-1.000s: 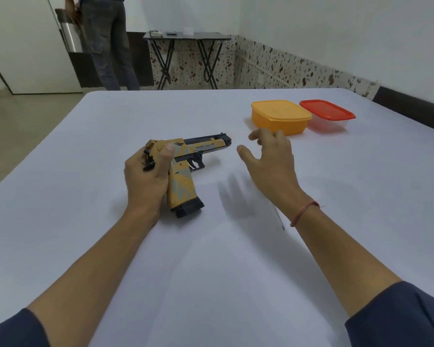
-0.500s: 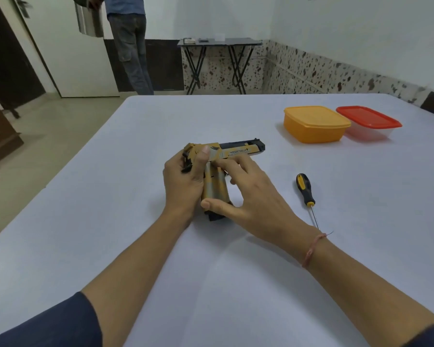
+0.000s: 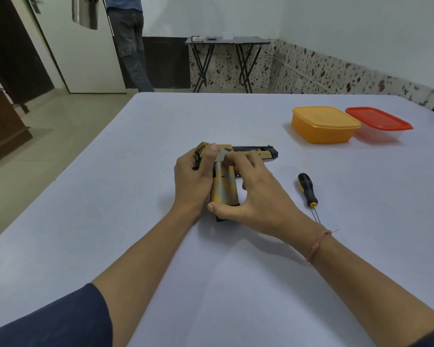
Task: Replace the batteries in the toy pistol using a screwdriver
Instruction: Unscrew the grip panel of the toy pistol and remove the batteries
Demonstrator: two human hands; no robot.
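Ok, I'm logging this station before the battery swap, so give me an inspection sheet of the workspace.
Surface: white table, flat.
Job's things: toy pistol on its side; screwdriver lying to its right, untouched.
Clutter: orange box and red-lidded box, lids on, side by side.
Grippers: left hand grips the pistol's rear; right hand pinches its grip.
Cables: nothing seen.
Surroundings: person standing by a door; folding table at the wall.

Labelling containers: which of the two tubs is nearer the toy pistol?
The orange tub, orange lid and body. It sits left of the red-lidded tub, whose body is clear, on the toy pistol's side.
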